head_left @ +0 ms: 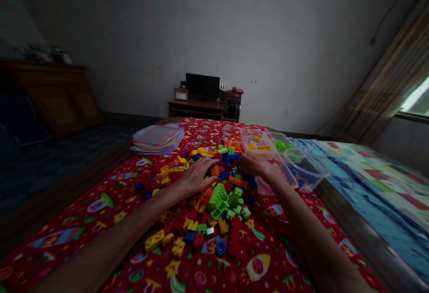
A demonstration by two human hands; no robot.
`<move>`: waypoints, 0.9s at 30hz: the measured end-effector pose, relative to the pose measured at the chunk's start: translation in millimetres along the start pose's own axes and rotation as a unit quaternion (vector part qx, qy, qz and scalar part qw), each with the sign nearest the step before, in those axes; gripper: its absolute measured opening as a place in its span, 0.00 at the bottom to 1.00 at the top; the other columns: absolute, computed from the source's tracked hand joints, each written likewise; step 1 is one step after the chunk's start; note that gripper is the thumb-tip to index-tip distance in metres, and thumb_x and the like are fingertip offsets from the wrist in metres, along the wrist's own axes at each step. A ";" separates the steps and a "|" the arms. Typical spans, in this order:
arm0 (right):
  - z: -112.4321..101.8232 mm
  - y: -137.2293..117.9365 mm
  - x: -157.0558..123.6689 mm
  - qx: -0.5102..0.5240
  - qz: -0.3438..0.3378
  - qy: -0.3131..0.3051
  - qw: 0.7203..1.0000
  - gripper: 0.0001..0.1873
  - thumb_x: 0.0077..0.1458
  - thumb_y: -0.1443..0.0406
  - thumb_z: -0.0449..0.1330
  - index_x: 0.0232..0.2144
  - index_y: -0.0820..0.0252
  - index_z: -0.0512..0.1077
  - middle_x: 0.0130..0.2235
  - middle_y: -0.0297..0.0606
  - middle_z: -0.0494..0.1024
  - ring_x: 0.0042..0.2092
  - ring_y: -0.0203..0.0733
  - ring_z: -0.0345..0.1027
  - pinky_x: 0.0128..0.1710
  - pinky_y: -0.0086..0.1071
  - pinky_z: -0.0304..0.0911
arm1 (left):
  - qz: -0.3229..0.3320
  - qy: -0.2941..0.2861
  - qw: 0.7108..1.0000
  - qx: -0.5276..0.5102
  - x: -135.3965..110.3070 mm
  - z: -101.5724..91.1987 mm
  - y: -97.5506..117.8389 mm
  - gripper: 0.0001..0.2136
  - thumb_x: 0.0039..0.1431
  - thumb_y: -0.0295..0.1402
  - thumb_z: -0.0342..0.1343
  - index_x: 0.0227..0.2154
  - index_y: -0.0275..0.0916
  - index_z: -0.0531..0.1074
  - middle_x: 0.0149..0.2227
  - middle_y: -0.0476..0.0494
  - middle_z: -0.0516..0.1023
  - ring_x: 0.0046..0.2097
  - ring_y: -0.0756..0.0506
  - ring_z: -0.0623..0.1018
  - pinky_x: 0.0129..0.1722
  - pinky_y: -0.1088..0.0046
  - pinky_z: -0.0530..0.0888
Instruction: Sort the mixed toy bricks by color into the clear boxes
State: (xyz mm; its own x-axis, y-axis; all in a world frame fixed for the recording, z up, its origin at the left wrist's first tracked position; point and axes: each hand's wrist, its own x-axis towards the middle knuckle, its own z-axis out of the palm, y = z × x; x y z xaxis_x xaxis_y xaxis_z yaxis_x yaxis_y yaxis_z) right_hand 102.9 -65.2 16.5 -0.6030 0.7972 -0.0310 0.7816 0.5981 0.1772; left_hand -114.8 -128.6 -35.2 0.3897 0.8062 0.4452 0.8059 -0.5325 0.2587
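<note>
A heap of toy building bricks in several colours lies on a red patterned cloth [127, 221]. My left hand [198, 177] rests over the heap's middle, thumb and fingers apart, with an orange brick [215, 170] by the fingertips. At the heap's right side my right hand [253, 164] points inward, its fingers bent and pressed together. Their tips are dark, so anything they hold cannot be made out. Blue bricks [231, 158] are just left of them. Light green bricks [219, 200] lie nearer to me, and a long red brick [234, 235] is at the front.
Clear containers stand right of the heap, holding orange bricks [234, 144], yellow bricks [258, 147] and green bricks [281, 146]. A round clear tub [318, 173] contains blue bricks. Stacked plastic lids [157, 137] lie at the left. A bed [372, 181] adjoins the right side.
</note>
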 end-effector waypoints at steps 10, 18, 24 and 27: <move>-1.5 15.9 -3.8 0.096 0.027 0.076 0.992 0.11 0.53 0.67 0.54 0.30 0.64 0.77 0.26 0.37 0.72 0.25 0.31 0.56 0.25 0.28 0.45 | -0.003 0.001 1.000 -0.013 -0.1 -1.3 1.0 0.19 0.56 0.34 0.53 0.51 0.39 0.66 0.47 0.39 0.73 0.51 0.39 0.71 0.55 0.57 0.67; -4.8 9.9 -1.0 0.147 0.007 0.095 0.985 0.12 0.52 0.69 0.52 0.28 0.67 0.75 0.25 0.35 0.70 0.24 0.30 0.53 0.24 0.27 0.44 | -0.003 0.000 1.000 -0.010 -0.7 0.1 -0.1 0.20 0.57 0.35 0.52 0.52 0.36 0.66 0.48 0.37 0.73 0.52 0.39 0.70 0.56 0.55 0.66; -10.1 2.0 -7.4 0.179 -0.036 0.092 0.979 0.21 0.50 0.72 0.53 0.47 0.63 0.73 0.32 0.37 0.75 0.29 0.33 0.62 0.28 0.26 0.52 | 0.000 0.007 1.000 -0.011 -1.8 2.5 -3.3 0.20 0.57 0.36 0.52 0.52 0.39 0.66 0.50 0.39 0.72 0.53 0.40 0.70 0.57 0.56 0.64; -6.9 -1.6 -9.7 0.171 -0.078 0.066 0.980 0.31 0.48 0.75 0.53 0.55 0.56 0.67 0.43 0.41 0.77 0.38 0.37 0.68 0.35 0.28 0.59 | 0.001 0.009 1.000 -0.009 -2.2 3.9 -4.4 0.20 0.57 0.36 0.52 0.52 0.39 0.65 0.50 0.39 0.72 0.54 0.40 0.70 0.57 0.56 0.64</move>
State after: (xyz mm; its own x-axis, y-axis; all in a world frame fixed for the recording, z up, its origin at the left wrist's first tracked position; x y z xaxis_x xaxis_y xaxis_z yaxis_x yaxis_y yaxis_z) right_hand 106.4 -74.5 23.3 -0.7178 0.6890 0.1008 0.6717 0.7232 -0.1604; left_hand -117.5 -127.0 -40.7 0.3824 0.8007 0.4612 0.7973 -0.5382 0.2733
